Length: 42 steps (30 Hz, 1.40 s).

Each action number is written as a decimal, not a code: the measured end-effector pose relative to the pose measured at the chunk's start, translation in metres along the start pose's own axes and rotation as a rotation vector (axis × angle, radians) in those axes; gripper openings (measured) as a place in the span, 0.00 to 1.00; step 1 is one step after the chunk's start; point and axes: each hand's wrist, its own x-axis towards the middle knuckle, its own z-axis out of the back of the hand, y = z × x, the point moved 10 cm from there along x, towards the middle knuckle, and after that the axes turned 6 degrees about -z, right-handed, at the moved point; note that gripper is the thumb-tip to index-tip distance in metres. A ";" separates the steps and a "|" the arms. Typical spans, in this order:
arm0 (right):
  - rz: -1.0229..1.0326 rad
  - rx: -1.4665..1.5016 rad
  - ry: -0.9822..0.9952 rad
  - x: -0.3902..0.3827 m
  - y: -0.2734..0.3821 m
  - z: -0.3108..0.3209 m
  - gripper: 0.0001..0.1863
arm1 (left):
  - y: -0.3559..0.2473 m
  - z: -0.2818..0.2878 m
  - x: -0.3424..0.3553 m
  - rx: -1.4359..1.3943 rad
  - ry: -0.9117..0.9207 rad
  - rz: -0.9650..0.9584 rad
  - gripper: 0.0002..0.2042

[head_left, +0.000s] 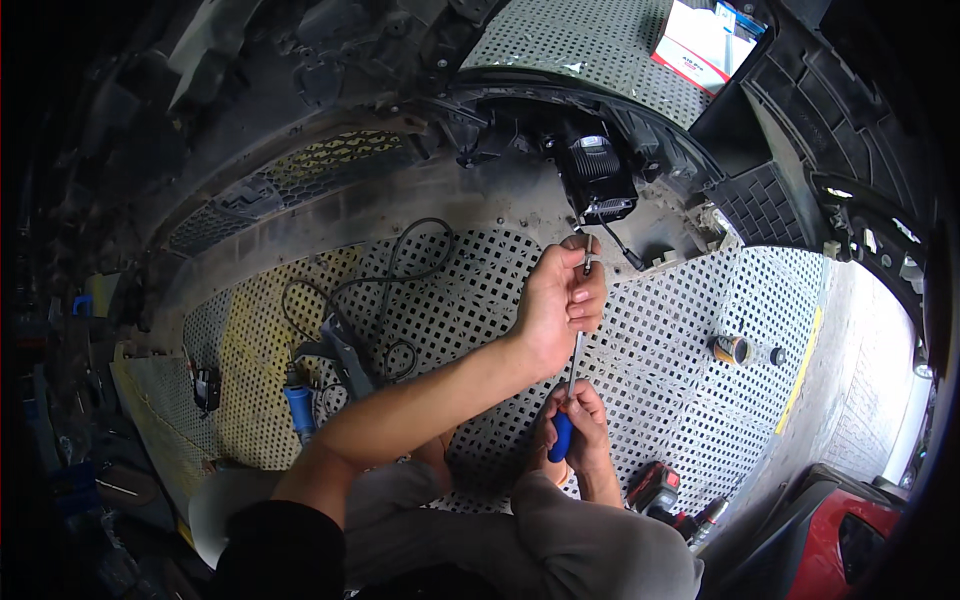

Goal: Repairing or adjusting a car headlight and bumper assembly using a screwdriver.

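Note:
My left hand [562,300] is closed on a small metal part [589,258] just below a black ribbed unit [596,170] mounted inside a large dark bumper [330,85]. My right hand [575,425] grips the blue handle of a screwdriver [562,432] below my left hand. Its metal shaft points up toward the lower fingers of my left hand; whether they touch it is unclear. A black lead [620,245] with a connector hangs from the unit, right of my left hand.
Perforated flooring [670,350] lies beneath. A black cable [400,240] loops leftward near a blue-bodied tool [298,405] and black device [207,387]. A cordless drill [660,490], a can [732,349] and red panel [840,550] are rightward; a white box [690,45] sits beyond the bumper.

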 end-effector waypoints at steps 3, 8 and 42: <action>0.086 -0.153 -0.070 -0.001 0.019 -0.001 0.20 | -0.019 0.005 0.008 0.007 -0.011 -0.172 0.09; 0.087 -0.584 -0.324 -0.016 0.005 0.054 0.19 | -0.014 0.012 0.010 -0.005 0.000 -0.270 0.10; 0.340 -1.068 -0.585 -0.001 0.040 0.064 0.17 | -0.118 0.235 0.096 1.689 -0.605 -0.437 0.15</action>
